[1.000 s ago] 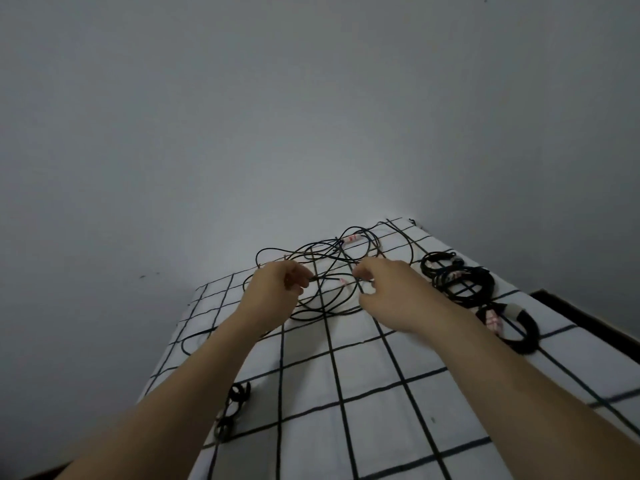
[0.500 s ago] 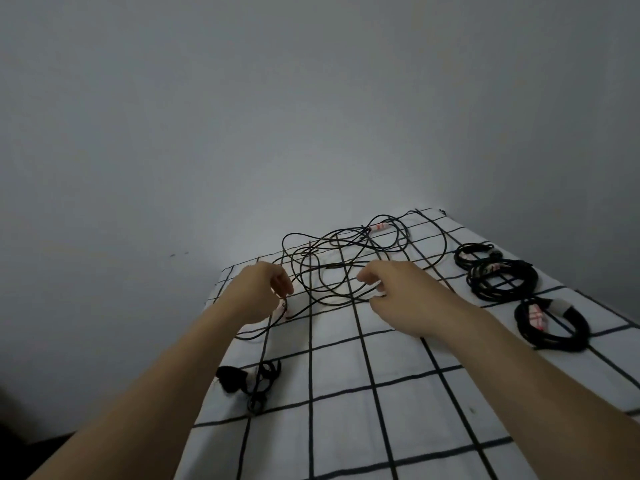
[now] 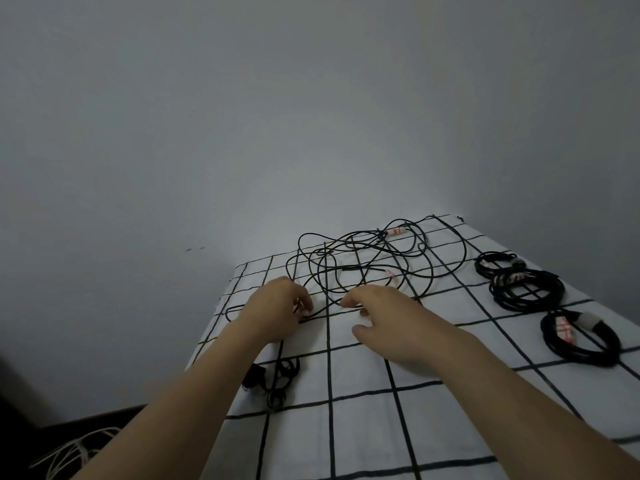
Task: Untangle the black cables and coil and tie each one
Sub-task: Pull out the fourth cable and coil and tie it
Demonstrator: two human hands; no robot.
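On the checked sheet (image 3: 363, 427), both hands work at the near edge of the tangle.
Nearest, by the left edge, lies a small black bundle (image 3: 273, 384). Beyond it the left hand (image 3: 277, 311) has its grip curled in, pinching one strand, while the right hand (image 3: 391, 327) is loosely spread, forefinger at a strand, holding nothing. The black cables (image 3: 367, 265) sprawl just behind, with three tied coils (image 3: 526, 289) well to the right. Best to anchor the pinched strand, lift one loop at a time, and never yank.

tangled cables (image 3: 363, 268) on sheet (image 3: 363, 427), coils (image 3: 526, 289) right
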